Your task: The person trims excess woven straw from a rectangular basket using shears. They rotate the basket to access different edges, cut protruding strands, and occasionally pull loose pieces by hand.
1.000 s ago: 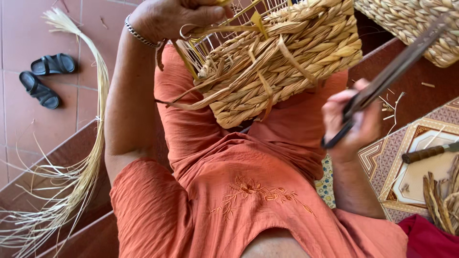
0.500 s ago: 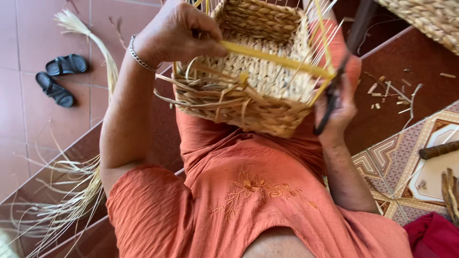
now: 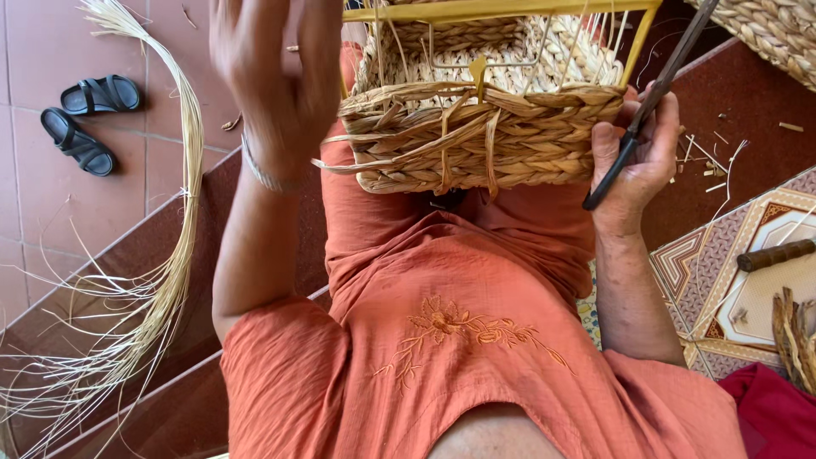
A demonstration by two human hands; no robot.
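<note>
Woven basket point(image 3: 489, 127) of pale plaited straw sits on the person's lap against the orange tunic point(image 3: 442, 340), its yellow wire frame point(image 3: 501, 10) showing along the open top and loose strand ends sticking out of the near wall. A long bundle of raw straw point(image 3: 161, 255) curves across the tiled floor point(image 3: 34, 51) to the left, well apart from the basket. The left hand point(image 3: 272, 76) is raised just left of the basket, fingers spread and loose, holding nothing and a little blurred. The right hand point(image 3: 637, 161) rests against the basket's right end, fingers closed round the dark handle of a slim tool point(image 3: 650, 102). Two black sandals point(image 3: 89, 119) lie on the floor. A brown stick point(image 3: 775, 255) lies on the patterned mat point(image 3: 722, 255)
</note>
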